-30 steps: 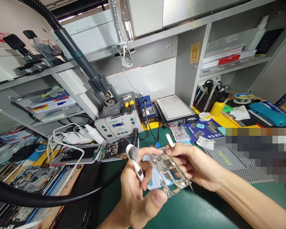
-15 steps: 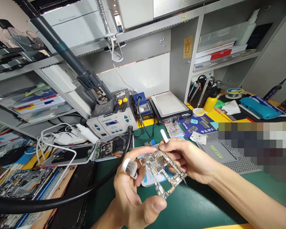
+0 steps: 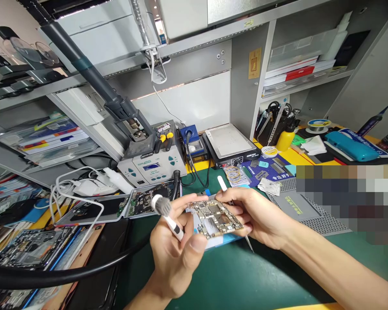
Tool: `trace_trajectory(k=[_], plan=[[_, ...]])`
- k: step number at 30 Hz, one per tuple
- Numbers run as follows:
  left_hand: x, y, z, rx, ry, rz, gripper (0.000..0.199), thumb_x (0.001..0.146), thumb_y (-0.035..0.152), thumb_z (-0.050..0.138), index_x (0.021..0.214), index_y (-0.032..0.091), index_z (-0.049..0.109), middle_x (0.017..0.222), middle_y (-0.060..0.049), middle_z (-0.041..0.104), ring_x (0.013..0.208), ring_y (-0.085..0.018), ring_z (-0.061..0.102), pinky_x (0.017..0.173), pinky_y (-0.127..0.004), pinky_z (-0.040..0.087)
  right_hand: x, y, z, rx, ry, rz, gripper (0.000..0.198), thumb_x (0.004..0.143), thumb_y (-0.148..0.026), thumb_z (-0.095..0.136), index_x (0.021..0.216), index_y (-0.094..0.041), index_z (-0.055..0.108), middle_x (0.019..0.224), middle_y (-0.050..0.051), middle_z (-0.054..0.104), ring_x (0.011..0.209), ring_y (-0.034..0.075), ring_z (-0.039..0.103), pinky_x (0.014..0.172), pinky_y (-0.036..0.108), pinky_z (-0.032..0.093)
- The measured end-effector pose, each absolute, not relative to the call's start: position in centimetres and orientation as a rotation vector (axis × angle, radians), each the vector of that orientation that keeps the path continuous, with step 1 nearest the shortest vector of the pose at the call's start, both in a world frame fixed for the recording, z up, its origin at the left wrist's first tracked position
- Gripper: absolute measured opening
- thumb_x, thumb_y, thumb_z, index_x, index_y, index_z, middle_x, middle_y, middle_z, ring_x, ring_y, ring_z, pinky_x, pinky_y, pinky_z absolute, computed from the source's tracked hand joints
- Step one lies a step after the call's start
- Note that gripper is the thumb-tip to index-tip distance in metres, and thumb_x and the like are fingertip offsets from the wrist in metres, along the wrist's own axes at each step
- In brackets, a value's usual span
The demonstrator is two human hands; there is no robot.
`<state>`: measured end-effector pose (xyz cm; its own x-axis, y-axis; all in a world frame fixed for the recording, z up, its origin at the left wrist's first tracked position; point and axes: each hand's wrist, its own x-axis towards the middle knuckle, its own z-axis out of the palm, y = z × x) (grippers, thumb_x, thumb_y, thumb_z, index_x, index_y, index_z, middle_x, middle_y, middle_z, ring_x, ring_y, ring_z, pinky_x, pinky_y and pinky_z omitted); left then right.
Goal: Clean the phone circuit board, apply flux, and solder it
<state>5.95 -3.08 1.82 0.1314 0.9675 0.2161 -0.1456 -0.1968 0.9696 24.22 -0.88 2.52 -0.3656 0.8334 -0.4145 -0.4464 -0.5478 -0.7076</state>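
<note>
A bare phone circuit board (image 3: 215,217), crowded with small chips, is tilted over the mat. My right hand (image 3: 255,211) pinches its right side and also holds a slim tool (image 3: 222,182) with a white end; a thin metal tip shows below the fingers. My left hand (image 3: 173,254) is at the board's left side, fingers bent. Between those fingers sits a small brush (image 3: 162,206), its white handle with a black band and its grey bristles up. The left fingertips behind the board are partly hidden. Below the board lies a blue and white item (image 3: 224,241), mostly covered.
A hot-air station (image 3: 151,168) stands behind my left hand, its black hose (image 3: 84,273) curving across the left. A heating plate (image 3: 233,142) is at the back. Opened devices (image 3: 35,249) are stacked at left. A grey perforated mat (image 3: 297,204) lies on the right.
The brush has swung up and left, showing more of its handle. The board is tilted flatter, and my left thumb has moved up and left. My right hand is nearly still.
</note>
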Motion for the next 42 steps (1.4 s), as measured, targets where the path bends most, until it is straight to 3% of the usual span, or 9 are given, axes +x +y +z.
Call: trace_trajectory(k=[6,9,11,14,18,23,32,35,42], plan=[[6.4,-3.0,1.8,1.344,0.932,1.31,0.064,0.073,0.055,0.082,0.124,0.019,0.064,0.085,-0.01,0.073,0.11,-0.036,0.066,0.094,-0.045,0.05,24.1,-1.0,2.4,-1.004,-0.603,2.001,0.033,0.085,-0.027,0.06,0.067,-0.023,0.033,0.058,-0.011,0.02,0.047,0.005,0.009,0.041,0.022,0.009],[6.4,-2.9,1.8,1.308,0.922,1.317,0.064,0.075,0.05,0.083,0.127,0.018,0.063,0.075,-0.008,0.07,0.116,-0.038,0.065,0.099,-0.048,0.048,24.0,-1.3,2.6,-1.022,-0.658,1.961,0.033,0.087,-0.029,0.061,0.068,-0.023,0.035,0.059,-0.01,0.021,0.048,0.006,0.011,0.041,0.023,0.01],[6.1,-2.7,1.8,1.321,0.9,1.353,0.066,0.074,0.048,0.084,0.129,0.018,0.063,0.073,-0.007,0.069,0.11,-0.037,0.067,0.096,-0.047,0.05,24.0,-1.3,2.8,-1.041,-0.724,1.886,0.037,0.089,-0.036,0.064,0.068,-0.023,0.036,0.059,-0.01,0.023,0.047,0.006,0.014,0.042,0.024,0.01],[5.4,-2.5,1.8,1.521,0.873,1.415,0.07,0.072,0.039,0.084,0.135,0.02,0.059,0.078,-0.006,0.07,0.076,-0.026,0.069,0.073,-0.037,0.055,23.9,-1.3,2.9,-1.09,-0.835,1.686,0.039,0.092,-0.049,0.064,0.071,-0.022,0.044,0.058,-0.01,0.026,0.047,0.007,0.015,0.043,0.025,0.01],[4.6,-2.4,1.9,1.794,0.911,1.446,0.083,0.073,0.026,0.082,0.148,0.028,0.046,0.107,-0.008,0.071,0.045,-0.005,0.043,0.046,-0.024,0.036,23.9,-1.6,2.5,-1.126,-0.949,1.263,0.044,0.093,-0.058,0.062,0.07,-0.022,0.049,0.059,-0.009,0.03,0.052,0.009,0.021,0.047,0.027,0.016],[4.9,-2.6,2.2,1.878,0.899,1.589,0.079,0.071,0.021,0.081,0.143,0.027,0.05,0.148,-0.019,0.052,0.045,-0.001,0.036,0.041,-0.024,0.03,23.4,-2.5,1.7,-1.083,-1.106,0.925,0.053,0.097,-0.053,0.058,0.061,-0.022,0.034,0.061,-0.007,0.031,0.058,0.012,0.026,0.055,0.029,0.025],[4.6,-2.9,2.8,1.926,0.935,1.609,0.085,0.068,0.02,0.082,0.146,0.028,0.049,0.146,-0.018,0.055,0.045,-0.003,0.04,0.041,-0.025,0.033,22.4,-1.7,-0.4,-1.185,-1.375,0.853,0.048,0.101,-0.046,0.049,0.063,-0.024,0.031,0.058,-0.007,0.029,0.055,0.012,0.026,0.05,0.029,0.025],[4.9,-3.4,2.9,1.729,1.041,1.62,0.076,0.07,0.025,0.083,0.141,0.027,0.055,0.14,-0.016,0.06,0.044,-0.001,0.035,0.042,-0.024,0.029,22.6,-1.4,-0.4,-1.206,-1.415,0.771,0.049,0.1,-0.041,0.052,0.061,-0.024,0.028,0.055,-0.007,0.027,0.052,0.011,0.024,0.048,0.03,0.022],[5.3,-3.2,2.0,1.117,1.023,1.518,0.053,0.083,0.045,0.074,0.129,0.02,0.063,0.122,-0.016,0.071,0.042,-0.001,0.032,0.039,-0.022,0.028,25.2,-1.5,2.1,-1.026,-1.239,0.396,0.037,0.096,-0.031,0.058,0.06,-0.023,0.051,0.067,0.0,0.052,0.065,0.017,0.046,0.063,0.034,0.033]])
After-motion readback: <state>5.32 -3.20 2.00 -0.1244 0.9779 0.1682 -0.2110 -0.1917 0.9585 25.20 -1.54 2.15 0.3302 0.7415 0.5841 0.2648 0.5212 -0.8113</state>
